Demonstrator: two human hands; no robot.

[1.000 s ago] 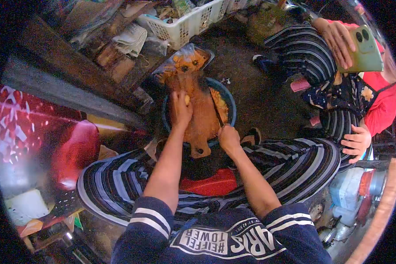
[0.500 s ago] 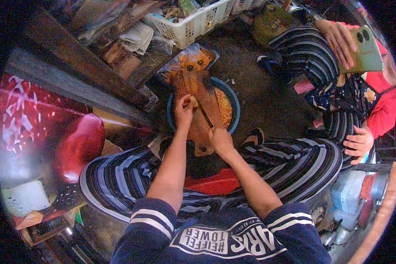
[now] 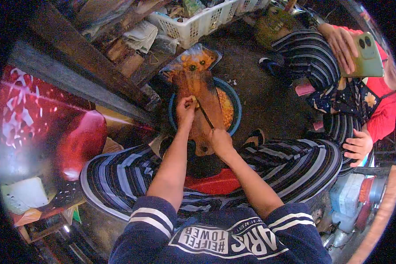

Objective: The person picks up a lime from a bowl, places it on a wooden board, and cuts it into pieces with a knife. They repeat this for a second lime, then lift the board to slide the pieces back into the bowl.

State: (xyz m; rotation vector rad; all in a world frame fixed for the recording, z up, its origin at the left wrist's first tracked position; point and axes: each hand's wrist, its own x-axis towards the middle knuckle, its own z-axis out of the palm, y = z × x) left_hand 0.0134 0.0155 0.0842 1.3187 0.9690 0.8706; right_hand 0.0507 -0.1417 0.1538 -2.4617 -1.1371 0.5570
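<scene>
My left hand point(image 3: 187, 111) is closed in a pinch on a small yellow piece point(image 3: 196, 102), resting on a wooden cutting board point(image 3: 208, 94). My right hand point(image 3: 220, 141) grips a knife point(image 3: 204, 116), its dark blade slanting up and left across the board so that the tip lies close by the piece. Under the board stands a blue basin point(image 3: 239, 112) holding many small orange-yellow chopped bits point(image 3: 226, 111). Beyond the board's far end, a clear plastic bag or tray point(image 3: 213, 56) contains orange pieces point(image 3: 198, 61). My left fingers partly hide the yellow piece.
A white plastic crate point(image 3: 191, 33) stands at the back. Wooden beams point(image 3: 75, 57) run along the left, near a shiny red object point(image 3: 81, 143). At right sits another person in red point(image 3: 385, 112), holding a phone point(image 3: 365, 57) in one hand. Plastic containers point(image 3: 347, 193) stand lower right.
The whole view has shifted very slightly. Both hands, the knife and the yellow piece keep almost the same places on the board.
</scene>
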